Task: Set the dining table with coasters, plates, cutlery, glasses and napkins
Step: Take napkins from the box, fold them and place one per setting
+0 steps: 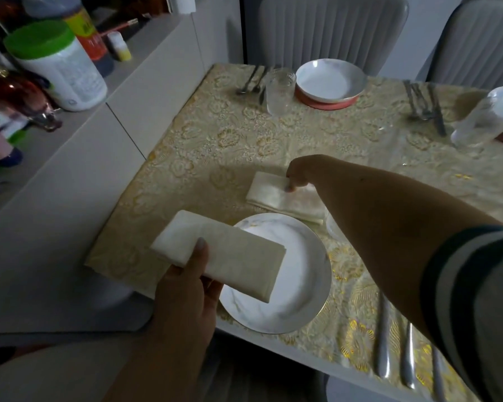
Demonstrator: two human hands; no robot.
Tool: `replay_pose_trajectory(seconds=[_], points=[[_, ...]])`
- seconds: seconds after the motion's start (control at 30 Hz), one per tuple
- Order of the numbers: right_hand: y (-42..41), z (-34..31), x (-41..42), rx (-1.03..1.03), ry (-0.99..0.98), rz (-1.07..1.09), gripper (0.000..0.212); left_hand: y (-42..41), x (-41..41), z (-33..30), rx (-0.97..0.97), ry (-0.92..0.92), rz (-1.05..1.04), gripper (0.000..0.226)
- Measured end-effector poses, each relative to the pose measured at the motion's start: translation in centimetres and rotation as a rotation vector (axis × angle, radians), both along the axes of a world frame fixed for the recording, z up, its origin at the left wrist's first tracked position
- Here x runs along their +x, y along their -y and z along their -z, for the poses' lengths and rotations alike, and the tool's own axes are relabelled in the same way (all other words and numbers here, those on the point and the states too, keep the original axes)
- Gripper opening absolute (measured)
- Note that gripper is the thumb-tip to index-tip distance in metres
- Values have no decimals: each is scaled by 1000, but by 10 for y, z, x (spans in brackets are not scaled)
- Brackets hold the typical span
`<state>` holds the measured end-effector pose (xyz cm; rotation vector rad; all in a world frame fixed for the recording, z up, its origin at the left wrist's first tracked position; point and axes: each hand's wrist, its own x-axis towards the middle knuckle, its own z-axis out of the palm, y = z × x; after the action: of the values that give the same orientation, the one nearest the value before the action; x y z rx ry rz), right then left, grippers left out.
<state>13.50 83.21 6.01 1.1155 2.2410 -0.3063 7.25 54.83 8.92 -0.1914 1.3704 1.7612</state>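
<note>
From the head cam we're nearly done: the far plate (330,79) on its coaster (325,103) has cutlery (251,79) and a glass (280,91), and only napkins remain (right hand (298,174) curled onto one napkin (285,200) on the table (215,146), left hand (186,281) gripping a folded napkin (230,253) over the near plate (296,288)).

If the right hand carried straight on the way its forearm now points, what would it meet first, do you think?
The right hand, gripping a folded napkin, points up and left across the table. Next in that line looks like bare gold tablecloth, then probably the table's left edge; depth is uncertain.
</note>
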Motion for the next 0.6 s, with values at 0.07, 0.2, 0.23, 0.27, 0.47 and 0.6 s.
replay_pose_trajectory(seconds=[0.07, 0.2, 0.23, 0.27, 0.47, 0.6], points=[[1, 8, -3, 22, -7, -23, 46, -1, -1, 3, 5, 4, -2, 10], [3, 19, -3, 122, -48, -13, 53, -3, -2, 7, 6, 0, -5, 10], [5, 19, -3, 160, -77, 47, 62, -3, -3, 8, 8, 0, -5, 11], [7, 19, -3, 187, -111, 99, 70, -3, -3, 9, 10, -2, -4, 12], [16, 6, -10, 108, -157, 57, 57, -2, -6, 10, 27, 7, -3, 15], [28, -13, -12, 109, -368, 78, 44, 0, -5, 5, 37, -11, 8, 14]])
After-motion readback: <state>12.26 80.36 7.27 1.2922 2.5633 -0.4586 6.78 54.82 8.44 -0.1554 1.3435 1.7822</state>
